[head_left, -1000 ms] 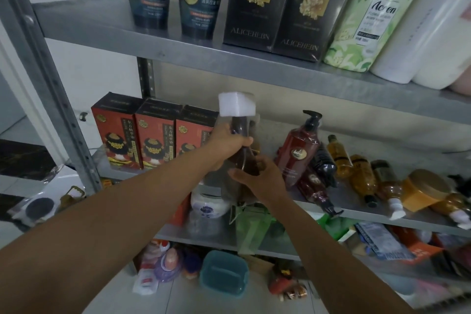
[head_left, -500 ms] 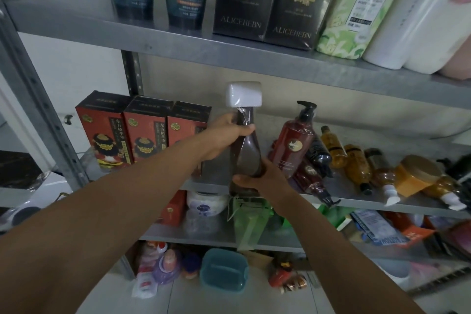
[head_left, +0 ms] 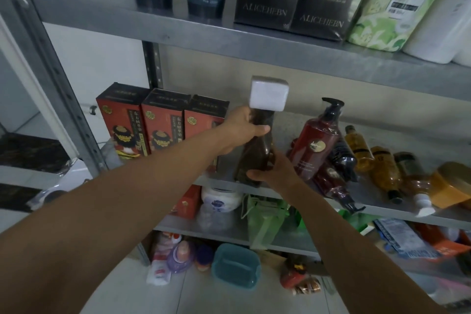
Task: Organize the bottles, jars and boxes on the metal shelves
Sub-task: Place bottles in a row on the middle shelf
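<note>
At middle shelf (head_left: 397, 216) | brown bottle (head_left: 256, 158) upright, cap (head_left: 269, 93) up | left fingers (head_left: 258, 130) grip neck, right fingers (head_left: 254, 175) base

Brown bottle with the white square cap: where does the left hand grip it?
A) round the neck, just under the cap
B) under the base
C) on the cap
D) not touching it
A: the left hand curls round the neck of the brown bottle right below the white cap, while the right hand holds its lower body.
</note>
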